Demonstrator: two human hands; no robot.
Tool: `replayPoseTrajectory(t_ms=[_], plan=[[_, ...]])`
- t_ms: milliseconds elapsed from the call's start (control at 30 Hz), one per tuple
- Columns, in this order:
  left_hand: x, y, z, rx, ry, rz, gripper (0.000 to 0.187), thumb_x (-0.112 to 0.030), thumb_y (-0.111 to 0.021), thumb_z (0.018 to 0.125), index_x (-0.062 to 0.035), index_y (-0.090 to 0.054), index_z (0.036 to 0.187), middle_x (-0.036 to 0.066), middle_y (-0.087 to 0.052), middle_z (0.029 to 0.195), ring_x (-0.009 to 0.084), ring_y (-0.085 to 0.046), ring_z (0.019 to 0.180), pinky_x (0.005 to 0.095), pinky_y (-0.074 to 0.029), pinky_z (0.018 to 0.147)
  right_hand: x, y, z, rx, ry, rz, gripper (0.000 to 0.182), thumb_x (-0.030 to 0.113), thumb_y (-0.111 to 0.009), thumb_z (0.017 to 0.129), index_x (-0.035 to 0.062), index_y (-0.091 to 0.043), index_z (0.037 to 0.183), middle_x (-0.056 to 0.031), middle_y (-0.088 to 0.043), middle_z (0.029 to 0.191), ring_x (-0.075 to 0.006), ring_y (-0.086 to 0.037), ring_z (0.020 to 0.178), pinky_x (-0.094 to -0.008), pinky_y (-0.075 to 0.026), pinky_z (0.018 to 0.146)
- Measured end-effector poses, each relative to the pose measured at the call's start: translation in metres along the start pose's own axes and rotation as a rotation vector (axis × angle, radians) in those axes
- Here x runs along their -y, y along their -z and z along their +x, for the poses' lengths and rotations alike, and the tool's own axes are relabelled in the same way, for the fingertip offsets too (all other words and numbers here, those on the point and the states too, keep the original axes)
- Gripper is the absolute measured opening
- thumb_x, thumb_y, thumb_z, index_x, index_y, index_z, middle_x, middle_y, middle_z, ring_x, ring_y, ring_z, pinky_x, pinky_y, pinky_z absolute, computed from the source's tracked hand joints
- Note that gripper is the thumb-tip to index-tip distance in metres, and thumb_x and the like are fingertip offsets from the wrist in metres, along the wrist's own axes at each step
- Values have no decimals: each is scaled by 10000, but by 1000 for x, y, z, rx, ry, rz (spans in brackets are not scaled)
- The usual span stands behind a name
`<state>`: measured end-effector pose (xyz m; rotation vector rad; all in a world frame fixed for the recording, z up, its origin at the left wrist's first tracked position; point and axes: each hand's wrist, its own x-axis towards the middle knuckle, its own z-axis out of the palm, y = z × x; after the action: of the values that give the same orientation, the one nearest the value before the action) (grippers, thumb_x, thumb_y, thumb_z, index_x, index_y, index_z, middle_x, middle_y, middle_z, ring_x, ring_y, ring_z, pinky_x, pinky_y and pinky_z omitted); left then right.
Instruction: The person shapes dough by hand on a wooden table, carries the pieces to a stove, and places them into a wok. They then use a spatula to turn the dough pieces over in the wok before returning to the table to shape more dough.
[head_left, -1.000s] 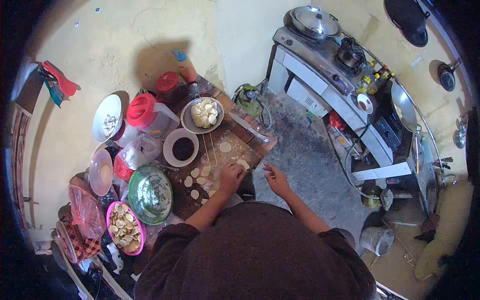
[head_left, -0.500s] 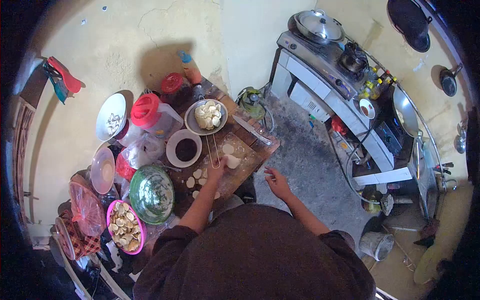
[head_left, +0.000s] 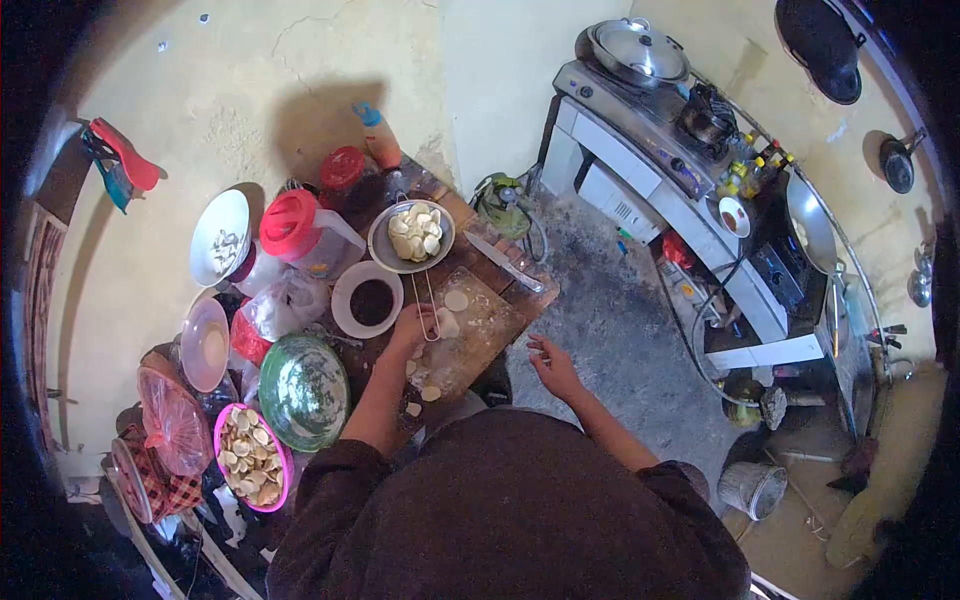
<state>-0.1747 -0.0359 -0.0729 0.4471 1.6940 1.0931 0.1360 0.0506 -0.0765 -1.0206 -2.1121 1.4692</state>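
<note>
My left hand (head_left: 408,330) is over the left side of the floury wooden board (head_left: 485,345), next to the wire handle of a strainer (head_left: 378,250). Its fingers point away from me, and I cannot make out whether they grip anything. Thin pale dough rounds (head_left: 456,301) lie on the board; one crumpled-looking dough piece (head_left: 448,322) is just right of my fingertips. Several small rounds (head_left: 431,393) lie by my forearm, partly hidden by it. The strainer holds a heap of pale pieces. My right hand (head_left: 556,368) hangs off the board's right side, empty, fingers apart.
A knife (head_left: 508,263) lies at the board's far right edge. A bowl of dark liquid (head_left: 345,300), a red-lidded pitcher (head_left: 290,225), a green bowl (head_left: 304,390) and a pink basket (head_left: 288,470) of pale pieces crowd the left. A stove (head_left: 640,120) stands at the right.
My left hand has moved left, away from the dough piece and toward the dark bowl. It now covers some of the small rounds. My right hand has hardly moved.
</note>
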Motion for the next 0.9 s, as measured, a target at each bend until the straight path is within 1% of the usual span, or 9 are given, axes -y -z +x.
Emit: replayPoseTrajectory(t_ms=[133, 367, 433, 467, 533, 567, 633, 733, 900], plan=[[-12, -14, -13, -331, -115, 373, 321, -115, -706, 712, -13, -588, 993, 75, -649, 816, 138, -621, 695, 278, -483, 586, 0, 2, 0, 33, -84, -7, 432, 148, -534, 876, 99, -435, 1295, -130, -589, 1161, -262, -608, 965, -364, -493, 795], [-14, -17, -23, -448, -504, 763, 293, -82, -647, 690, -31, -561, 966, 126, -644, 889, 270, -627, 811, 373, -497, 704, 4, 0, 1, -2, -38, 1, 424, 121, -538, 865, 66, -438, 1274, -142, -583, 1176, -293, -614, 960, -359, -494, 802], [-7, -19, -25, -479, -672, 933, 473, -140, -642, 691, -14, -512, 1128, 187, -561, 1144, 329, -539, 1041, 433, -437, 870, 5, 1, 3, 10, -46, -1, 422, 117, -539, 865, 67, -441, 1273, -142, -581, 1178, -291, -612, 966, -357, -494, 802], [-5, -22, -30, -481, -671, 932, 473, -140, -642, 691, -14, -512, 1128, 187, -561, 1144, 329, -539, 1041, 433, -437, 870, 5, 0, 3, 21, -56, 0, 421, 113, -539, 864, 67, -444, 1271, -142, -579, 1181, -289, -609, 972, -354, -494, 801], [2, -31, -40, -468, -808, 1158, 712, -273, -632, 725, 28, -354, 1307, 205, -349, 1376, 321, -371, 1244, 509, -286, 1016, 4, 0, 5, 25, -55, -1, 420, 112, -541, 862, 65, -448, 1269, -142, -579, 1181, -286, -609, 973, -350, -493, 804], [3, -39, -46, -473, -806, 1157, 712, -273, -632, 725, 28, -354, 1307, 205, -349, 1376, 321, -371, 1244, 509, -286, 1016, 5, 0, 6, 28, -55, -1, 419, 112, -544, 861, 63, -451, 1266, -142, -578, 1182, -282, -609, 975, -346, -492, 807], [5, -50, -58, -327, -591, 1453, 813, -447, -537, 803, 55, -241, 1369, 238, -310, 1399, 335, -316, 1298, 567, -112, 1074, 6, 0, 6, 43, -50, -5, 421, 114, -549, 858, 65, -454, 1265, -142, -579, 1181, -282, -611, 970, -347, -493, 808], [23, -49, -56, -357, -741, 1349, 867, -554, -449, 811, 39, -200, 1392, 223, -279, 1424, 299, -252, 1341, 614, -29, 1062, -4, -8, 7, 50, -33, -1, 422, 117, -556, 853, 72, -461, 1262, -141, -584, 1172, -283, -617, 951, -351, -497, 804], [6, -53, -81, -220, -603, 1394, 819, -486, -483, 808, -10, -195, 1409, 188, -200, 1467, 286, -209, 1362, 645, 11, 1043, -1, -13, 12, 70, -18, -25, 408, 130, -556, 854, 82, -477, 1251, -144, -597, 1145, -289, -621, 926, -363, -498, 796]])
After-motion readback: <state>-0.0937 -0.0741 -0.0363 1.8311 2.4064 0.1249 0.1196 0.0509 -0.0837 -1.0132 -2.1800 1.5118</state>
